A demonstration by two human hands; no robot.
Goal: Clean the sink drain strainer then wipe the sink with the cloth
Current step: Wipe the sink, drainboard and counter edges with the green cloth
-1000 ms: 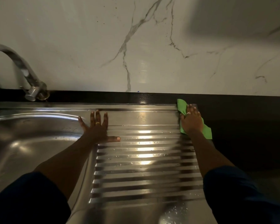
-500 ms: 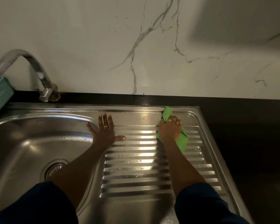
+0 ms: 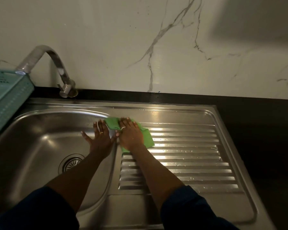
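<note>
Though dimly lit, green cloth looks crumpled under right hand.

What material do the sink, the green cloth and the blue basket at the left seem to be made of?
The sink looks like stainless steel with a brushed, shiny finish: grey metal, bright reflections, pressed ridges on the drainboard. The green cloth, under the right hand, seems a soft fabric, perhaps microfibre: it folds and looks matte. The basket looks like moulded plastic: even teal colour, rows of small holes.
</note>
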